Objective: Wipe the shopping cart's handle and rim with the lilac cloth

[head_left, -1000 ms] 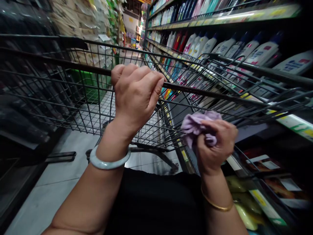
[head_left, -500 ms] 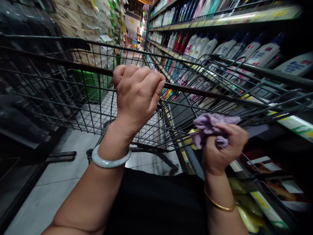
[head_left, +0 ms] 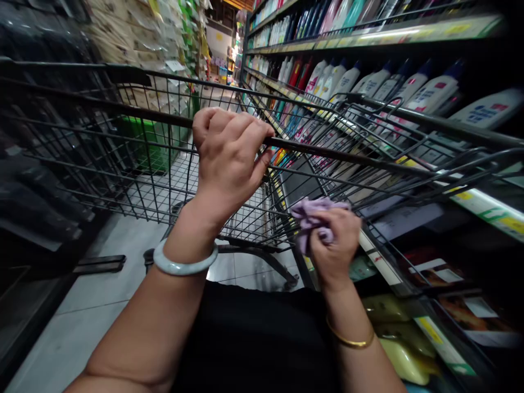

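Note:
My left hand [head_left: 231,147] is wrapped over the dark top bar of a wire shopping cart [head_left: 327,153]. A pale bangle circles that wrist. Lower and to the right, my right hand [head_left: 338,240] is closed on a crumpled purple cloth [head_left: 311,215], whose folds stick out past the fingers. The cloth is against or just in front of the cart's near wire side; I cannot tell whether they touch. Through the mesh, the floor shows beneath the cart.
On the right, shelves [head_left: 397,35] hold rows of bottles [head_left: 434,90], with yellowish packs [head_left: 403,360] lower down. Packaged goods [head_left: 126,33] hang at the left, above a green bin [head_left: 145,144]. The tiled floor [head_left: 98,305] runs under the cart, and the aisle stretches ahead.
My right hand has moved left with the purple cloth, along the cart's near side. My left hand stays on the bar, its thumb slightly looser.

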Tool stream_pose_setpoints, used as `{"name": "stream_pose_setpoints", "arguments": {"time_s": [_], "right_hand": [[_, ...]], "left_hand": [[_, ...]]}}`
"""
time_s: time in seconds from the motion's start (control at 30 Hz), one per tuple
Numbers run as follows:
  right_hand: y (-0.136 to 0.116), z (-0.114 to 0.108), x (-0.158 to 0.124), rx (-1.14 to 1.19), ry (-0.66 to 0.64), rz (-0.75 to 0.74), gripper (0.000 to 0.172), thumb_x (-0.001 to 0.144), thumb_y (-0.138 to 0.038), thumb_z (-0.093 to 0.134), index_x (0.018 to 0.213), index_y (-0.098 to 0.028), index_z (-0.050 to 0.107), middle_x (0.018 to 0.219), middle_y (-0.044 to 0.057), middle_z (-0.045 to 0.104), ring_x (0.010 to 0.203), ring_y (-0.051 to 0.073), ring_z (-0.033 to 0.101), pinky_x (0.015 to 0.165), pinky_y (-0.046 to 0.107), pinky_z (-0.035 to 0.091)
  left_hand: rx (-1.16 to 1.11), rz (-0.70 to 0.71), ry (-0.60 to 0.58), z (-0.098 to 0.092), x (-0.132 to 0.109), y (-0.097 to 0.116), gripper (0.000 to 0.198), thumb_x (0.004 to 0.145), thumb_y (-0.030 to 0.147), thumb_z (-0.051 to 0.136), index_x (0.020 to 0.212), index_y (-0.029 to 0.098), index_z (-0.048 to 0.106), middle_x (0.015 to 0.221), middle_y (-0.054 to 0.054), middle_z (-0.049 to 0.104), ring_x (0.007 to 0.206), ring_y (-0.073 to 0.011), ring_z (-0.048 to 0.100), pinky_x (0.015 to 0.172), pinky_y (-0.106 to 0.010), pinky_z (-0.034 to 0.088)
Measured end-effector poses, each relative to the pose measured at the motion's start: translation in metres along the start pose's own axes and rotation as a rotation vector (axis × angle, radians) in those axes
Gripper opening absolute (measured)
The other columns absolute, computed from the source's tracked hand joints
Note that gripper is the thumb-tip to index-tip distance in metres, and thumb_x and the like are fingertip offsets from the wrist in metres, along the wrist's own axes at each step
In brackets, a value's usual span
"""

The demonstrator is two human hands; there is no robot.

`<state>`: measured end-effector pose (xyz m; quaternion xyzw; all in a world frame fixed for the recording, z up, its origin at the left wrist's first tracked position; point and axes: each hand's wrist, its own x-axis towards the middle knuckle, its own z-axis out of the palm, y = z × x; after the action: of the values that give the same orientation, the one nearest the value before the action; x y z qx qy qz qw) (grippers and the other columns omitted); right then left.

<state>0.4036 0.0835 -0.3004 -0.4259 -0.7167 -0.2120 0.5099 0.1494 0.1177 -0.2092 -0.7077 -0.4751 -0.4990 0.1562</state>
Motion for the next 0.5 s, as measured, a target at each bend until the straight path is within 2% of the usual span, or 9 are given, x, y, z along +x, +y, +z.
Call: {"name": "stream_pose_setpoints", "arguments": {"time_s": [0.07,0.1,0.2,0.27,0.3,0.43,0.5], "right_hand": [[-0.004,0.002,-0.002,-0.007,-0.096,-0.080,0.028,0.082,-0.013,0.064,0.104,-0.027,0.075,0.102,0.004,0.069,0.100,0.024,0.062,0.092,0.041,0.048],[-0.004,0.001,-0.001,-0.021,-0.084,-0.093,0.027,0.082,-0.013,0.065,0.103,-0.027,0.075,0.102,0.004,0.069,0.100,0.024,0.062,0.092,0.042,0.048],[0.004,-0.008,0.002,-0.066,0.128,-0.017,0.028,0.081,-0.013,0.064,0.105,-0.026,0.074,0.100,0.004,0.069,0.103,0.026,0.062,0.098,0.046,0.047],[0.005,-0.009,0.003,-0.065,0.195,0.040,0.030,0.081,-0.012,0.062,0.105,-0.025,0.072,0.098,0.004,0.070,0.104,0.027,0.063,0.099,0.048,0.046],[0.002,-0.007,0.002,-0.051,0.161,0.045,0.030,0.080,-0.011,0.062,0.105,-0.024,0.072,0.098,0.004,0.070,0.103,0.027,0.063,0.098,0.047,0.046],[-0.019,0.008,-0.006,0.007,-0.224,-0.054,0.036,0.079,-0.009,0.064,0.107,-0.028,0.075,0.105,0.003,0.071,0.103,0.025,0.061,0.092,0.041,0.046],[-0.021,0.008,-0.006,0.005,-0.223,-0.080,0.036,0.079,-0.009,0.065,0.107,-0.029,0.076,0.107,0.004,0.071,0.105,0.025,0.061,0.093,0.041,0.046]], "left_hand": [[-0.011,0.004,0.022,0.001,0.001,-0.002,0.025,0.103,0.047,0.053,0.114,0.028,0.066,0.119,-0.004,0.069,0.129,-0.0290,0.054,0.129,-0.059,0.019],[-0.018,0.009,0.031,0.001,0.001,-0.003,0.024,0.103,0.046,0.054,0.113,0.028,0.066,0.118,-0.004,0.069,0.128,-0.0288,0.054,0.129,-0.059,0.018],[-0.045,0.023,0.049,0.001,0.002,-0.009,0.023,0.102,0.045,0.055,0.113,0.029,0.066,0.117,-0.003,0.070,0.127,-0.0281,0.055,0.131,-0.058,0.018],[-0.064,0.019,0.064,0.002,0.001,-0.012,0.022,0.102,0.045,0.054,0.113,0.029,0.066,0.116,-0.003,0.070,0.128,-0.0278,0.055,0.132,-0.058,0.015],[-0.070,0.013,0.072,0.003,0.001,-0.013,0.022,0.102,0.044,0.055,0.113,0.029,0.066,0.117,-0.003,0.070,0.129,-0.0278,0.055,0.133,-0.059,0.013],[-0.067,-0.022,0.089,0.004,-0.001,-0.010,0.020,0.099,0.041,0.060,0.115,0.031,0.065,0.123,-0.002,0.069,0.134,-0.0284,0.053,0.135,-0.060,0.008],[-0.052,-0.028,0.074,0.004,-0.002,-0.002,0.023,0.098,0.038,0.060,0.119,0.031,0.066,0.128,-0.003,0.068,0.135,-0.0287,0.052,0.136,-0.060,0.008]]}}
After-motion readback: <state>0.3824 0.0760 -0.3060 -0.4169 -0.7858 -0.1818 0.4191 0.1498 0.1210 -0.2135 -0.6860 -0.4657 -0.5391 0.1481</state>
